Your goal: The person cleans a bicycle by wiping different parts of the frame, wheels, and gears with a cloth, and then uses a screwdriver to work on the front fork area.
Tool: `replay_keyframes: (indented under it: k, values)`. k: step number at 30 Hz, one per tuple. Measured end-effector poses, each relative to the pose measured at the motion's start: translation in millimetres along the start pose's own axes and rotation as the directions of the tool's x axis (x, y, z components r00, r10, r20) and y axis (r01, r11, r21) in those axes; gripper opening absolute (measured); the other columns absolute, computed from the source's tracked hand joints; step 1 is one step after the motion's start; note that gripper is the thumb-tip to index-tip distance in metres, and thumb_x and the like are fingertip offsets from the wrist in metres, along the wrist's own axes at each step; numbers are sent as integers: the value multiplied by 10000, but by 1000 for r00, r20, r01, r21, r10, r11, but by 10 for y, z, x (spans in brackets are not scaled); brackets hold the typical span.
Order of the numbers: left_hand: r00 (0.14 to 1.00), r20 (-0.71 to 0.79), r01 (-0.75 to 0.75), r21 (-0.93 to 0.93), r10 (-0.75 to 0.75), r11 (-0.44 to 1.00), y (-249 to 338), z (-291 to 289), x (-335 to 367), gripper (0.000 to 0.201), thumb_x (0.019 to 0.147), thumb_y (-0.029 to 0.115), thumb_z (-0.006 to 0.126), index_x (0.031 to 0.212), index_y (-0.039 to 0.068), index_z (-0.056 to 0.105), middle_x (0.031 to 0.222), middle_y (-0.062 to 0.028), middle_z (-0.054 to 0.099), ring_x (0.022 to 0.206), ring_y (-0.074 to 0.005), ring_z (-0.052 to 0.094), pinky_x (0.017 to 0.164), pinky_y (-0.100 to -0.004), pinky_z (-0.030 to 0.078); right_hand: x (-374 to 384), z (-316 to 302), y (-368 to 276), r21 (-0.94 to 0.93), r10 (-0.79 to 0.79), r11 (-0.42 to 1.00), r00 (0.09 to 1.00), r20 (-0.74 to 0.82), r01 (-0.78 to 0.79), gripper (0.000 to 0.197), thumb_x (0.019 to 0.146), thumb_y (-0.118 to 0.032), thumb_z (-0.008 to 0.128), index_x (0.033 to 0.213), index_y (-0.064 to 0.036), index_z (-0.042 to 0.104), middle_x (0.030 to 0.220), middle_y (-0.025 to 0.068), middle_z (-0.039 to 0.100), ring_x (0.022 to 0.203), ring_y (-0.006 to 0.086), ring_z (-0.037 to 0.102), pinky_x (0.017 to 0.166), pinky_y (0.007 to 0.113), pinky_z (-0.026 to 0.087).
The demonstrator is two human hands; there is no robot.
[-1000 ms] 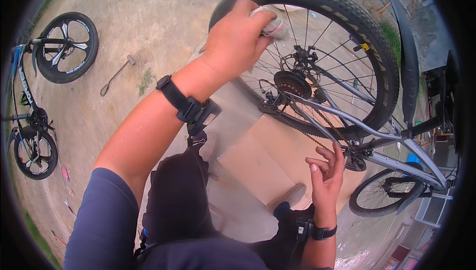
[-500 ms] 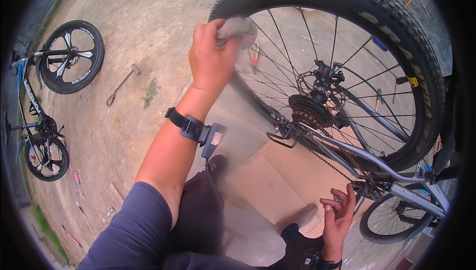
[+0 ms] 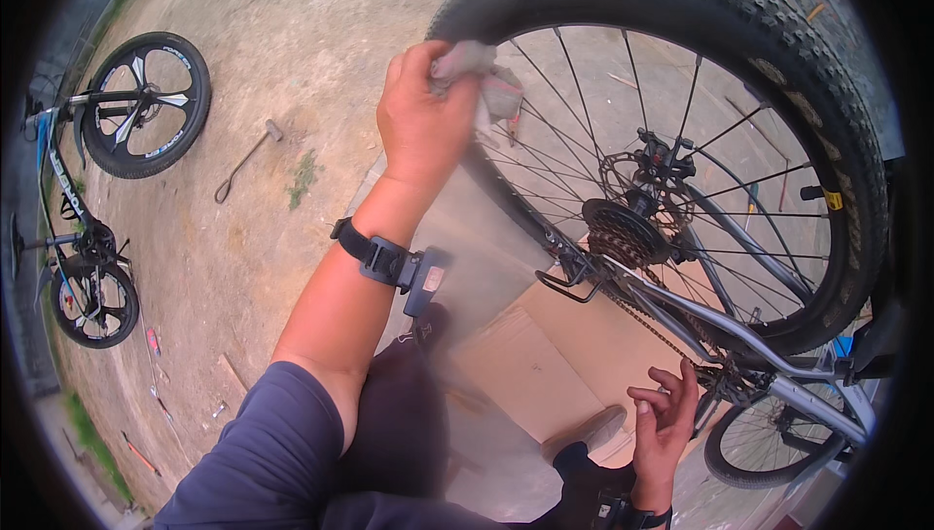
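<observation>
My left hand (image 3: 425, 116) is closed around a crumpled grey-pink rag (image 3: 477, 77), pressing it to the left side of a large knobby bicycle wheel (image 3: 778, 14). The rag overlaps the rim and the spoke ends there. At the hub sits the rear cassette (image 3: 628, 233), with the derailleur (image 3: 574, 267) below it and the chain running down to the crank. The silver frame (image 3: 817, 399) lies with this wheel raised toward me. My right hand (image 3: 664, 423) hovers beside the crank area (image 3: 725, 379), palm up, its fingers loosely bent and apart, nothing visible in it.
Flattened cardboard (image 3: 530, 365) lies under the bike, near my shoe (image 3: 584, 433). Another bicycle (image 3: 146, 107) lies at the far left. A hammer (image 3: 248, 160) and scattered hand tools rest on the dirt. The bike's other wheel (image 3: 778, 438) is at lower right.
The wheel and hub appear slightly farther right and lower in view, and the spokes look turned a little clockwise. My left hand with the rag has shifted slightly right; my right hand is nearly still.
</observation>
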State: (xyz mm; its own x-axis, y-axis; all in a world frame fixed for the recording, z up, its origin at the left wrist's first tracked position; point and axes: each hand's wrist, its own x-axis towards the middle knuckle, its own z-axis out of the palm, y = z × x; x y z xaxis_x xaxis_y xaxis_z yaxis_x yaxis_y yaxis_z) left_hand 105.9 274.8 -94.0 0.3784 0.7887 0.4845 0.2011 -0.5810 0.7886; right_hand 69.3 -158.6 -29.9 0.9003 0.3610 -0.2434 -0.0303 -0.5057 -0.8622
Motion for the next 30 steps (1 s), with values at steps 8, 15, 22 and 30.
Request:
replay_keyframes:
  k: [8,15,22,30]
  values:
    - [996,17,-84,19,84,996,-10,3,21,280,876,190,757,1092,47,652,986,-96,680,920,-228,677,822,-340,530,-59,42,-8,4,0,1000,1000,10,0,748,918,-32,620,1575,-3,265,1295,237,581,995,247,712,882,346,523]
    - [881,182,430,82,-438,899,-625,77,-313,396,859,390,739,1089,77,662,1080,-146,709,980,-320,694,841,-395,535,-24,-8,21,-13,10,1000,1000,23,-10,751,918,-33,618,1578,-3,262,1299,236,579,1001,239,709,906,346,516]
    - [982,-98,-166,-29,163,986,-5,4,142,287,874,190,785,1085,47,654,940,-97,708,835,-179,666,772,-303,538,-36,33,-16,-8,5,1000,1000,9,-5,744,928,-52,619,1577,6,259,1302,235,577,1011,244,706,918,354,509]
    - [794,412,240,463,-447,853,-982,194,-586,370,876,302,715,1152,67,637,1056,-169,704,1009,-346,693,839,-417,543,-23,13,-12,-10,35,999,999,20,-34,742,932,-68,623,1575,14,261,1301,228,579,1010,245,703,919,351,511]
